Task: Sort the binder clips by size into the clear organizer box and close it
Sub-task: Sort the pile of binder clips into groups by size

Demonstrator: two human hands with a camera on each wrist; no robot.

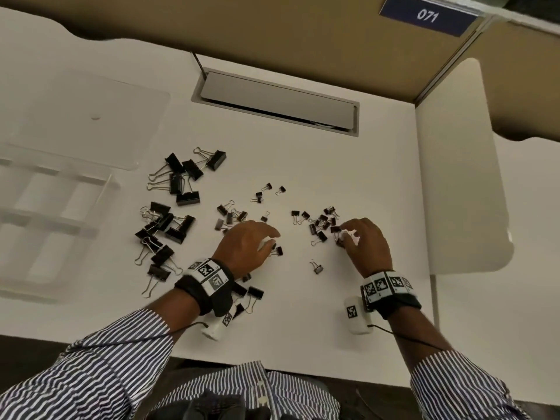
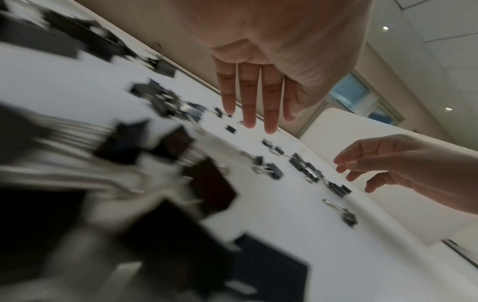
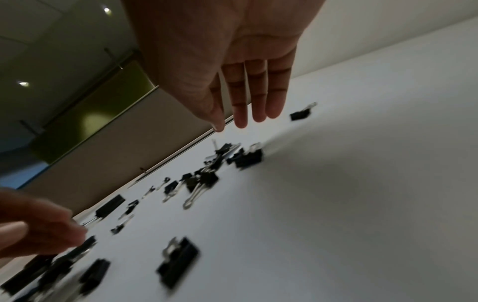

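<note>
Black binder clips lie scattered on the white table (image 1: 348, 165). Large clips (image 1: 181, 177) sit in two heaps at the centre left, medium clips (image 1: 230, 213) in the middle, small clips (image 1: 324, 222) at the centre right. The clear organizer box (image 1: 115, 181) stands at the far left, with its lid (image 1: 91, 116) lying open behind it. My left hand (image 1: 266, 241) hovers over a medium clip (image 1: 277, 250), fingers (image 2: 270, 114) straight and empty. My right hand (image 1: 348, 234) hangs just above the small-clip cluster (image 3: 245, 157), fingers (image 3: 258, 102) straight, holding nothing.
A grey cable hatch (image 1: 278, 101) is set into the table behind the clips. A beige partition (image 1: 272, 31) runs along the back and a white side panel (image 1: 460, 165) stands at the right. One clip (image 1: 316, 266) lies alone between my hands.
</note>
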